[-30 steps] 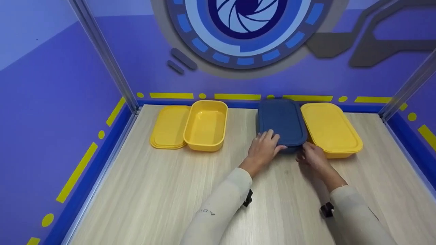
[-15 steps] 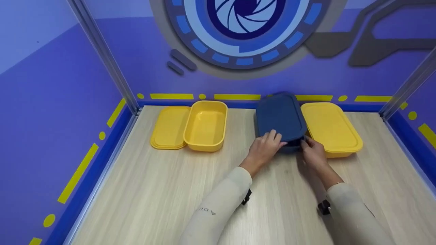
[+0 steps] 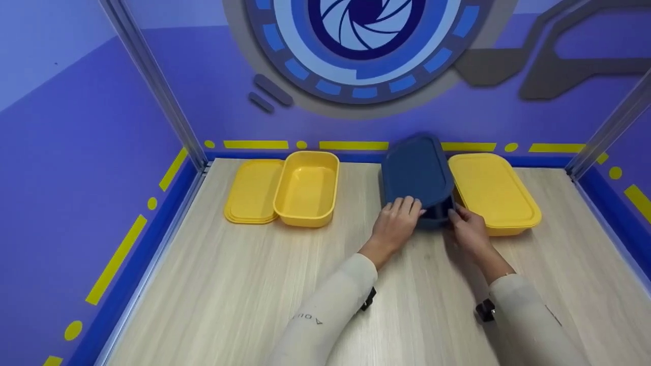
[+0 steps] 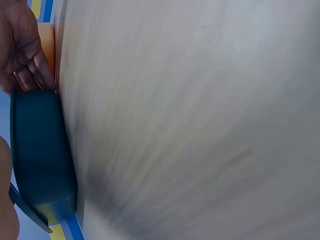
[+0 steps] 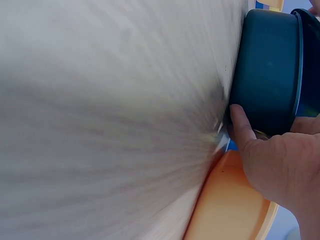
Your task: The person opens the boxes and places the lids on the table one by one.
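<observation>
A dark blue lunch box (image 3: pixel 434 219) stands toward the back right of the table. Its blue lid (image 3: pixel 417 170) is lifted at the front and tilted, so a dark gap shows at the near right corner. My left hand (image 3: pixel 394 226) grips the lid's near edge, fingers on top. At the box's right front corner, my right hand (image 3: pixel 469 230) holds the wall; the right wrist view shows a finger along the outside of the blue box (image 5: pixel 265 67), low by the table. In the left wrist view the lid (image 4: pixel 30 212) angles away from the box's rim.
Close on the right of the blue box is a yellow box (image 3: pixel 496 193) with its lid on. To the left, an uncovered yellow box (image 3: pixel 307 190) leans against stacked yellow lids (image 3: pixel 254 190). A blue printed wall (image 3: pixel 356 122) borders the table's back.
The lid's near edge has risen off the blue box and its far end has shifted back. My right hand has moved slightly up to the box's corner; the yellow pieces stay put.
</observation>
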The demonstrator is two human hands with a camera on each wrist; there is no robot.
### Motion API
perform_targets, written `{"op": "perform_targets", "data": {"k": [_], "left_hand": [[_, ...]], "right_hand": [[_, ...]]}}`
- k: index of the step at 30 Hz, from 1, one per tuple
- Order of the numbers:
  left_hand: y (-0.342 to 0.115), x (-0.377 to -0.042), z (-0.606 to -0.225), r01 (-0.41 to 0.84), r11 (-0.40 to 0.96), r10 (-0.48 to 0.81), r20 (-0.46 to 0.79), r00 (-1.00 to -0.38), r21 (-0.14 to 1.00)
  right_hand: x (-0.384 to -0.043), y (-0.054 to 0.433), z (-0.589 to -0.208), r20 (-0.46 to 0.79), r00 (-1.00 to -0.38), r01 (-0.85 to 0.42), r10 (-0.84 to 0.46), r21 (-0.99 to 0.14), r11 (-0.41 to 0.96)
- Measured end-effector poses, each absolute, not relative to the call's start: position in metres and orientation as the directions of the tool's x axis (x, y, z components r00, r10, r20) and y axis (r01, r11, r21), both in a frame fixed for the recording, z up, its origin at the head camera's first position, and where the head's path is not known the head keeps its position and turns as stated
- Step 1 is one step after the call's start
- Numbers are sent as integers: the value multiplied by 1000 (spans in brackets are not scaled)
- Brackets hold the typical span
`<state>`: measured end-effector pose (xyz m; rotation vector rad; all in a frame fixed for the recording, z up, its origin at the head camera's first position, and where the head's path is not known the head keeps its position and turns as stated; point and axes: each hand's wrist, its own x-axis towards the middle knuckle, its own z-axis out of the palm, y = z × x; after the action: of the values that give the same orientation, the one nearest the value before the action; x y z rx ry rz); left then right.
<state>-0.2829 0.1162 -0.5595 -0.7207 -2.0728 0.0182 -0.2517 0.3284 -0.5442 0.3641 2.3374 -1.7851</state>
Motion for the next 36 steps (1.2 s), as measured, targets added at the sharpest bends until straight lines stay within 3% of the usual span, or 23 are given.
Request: {"op": "perform_targets", "data": {"k": [7, 11, 15, 21, 32, 36], "left_hand": [[112, -283, -555, 488, 829, 484, 787, -384, -272], [109, -281, -553, 489, 828, 491, 774, -399, -273], [104, -281, -549, 519, 822, 495, 745, -447, -235], [98, -280, -542, 607, 792, 468, 705, -533, -67], [95, -277, -533, 623, 763, 393, 640, -660, 173], [94, -275, -532, 628, 742, 373, 633, -679, 237]], "right_hand": [[-252, 328, -547, -266, -959, 283, 99, -925, 252], [-252, 326, -547, -251, -963, 268, 99, -931, 246], [-252, 327, -547, -256, -964, 267, 77, -935, 234], [-252, 327, -548, -260, -962, 273, 83, -928, 254], [-246, 314, -541, -220, -950, 289, 222, -887, 361], [-247, 313, -540, -204, -948, 289, 246, -873, 392]]}}
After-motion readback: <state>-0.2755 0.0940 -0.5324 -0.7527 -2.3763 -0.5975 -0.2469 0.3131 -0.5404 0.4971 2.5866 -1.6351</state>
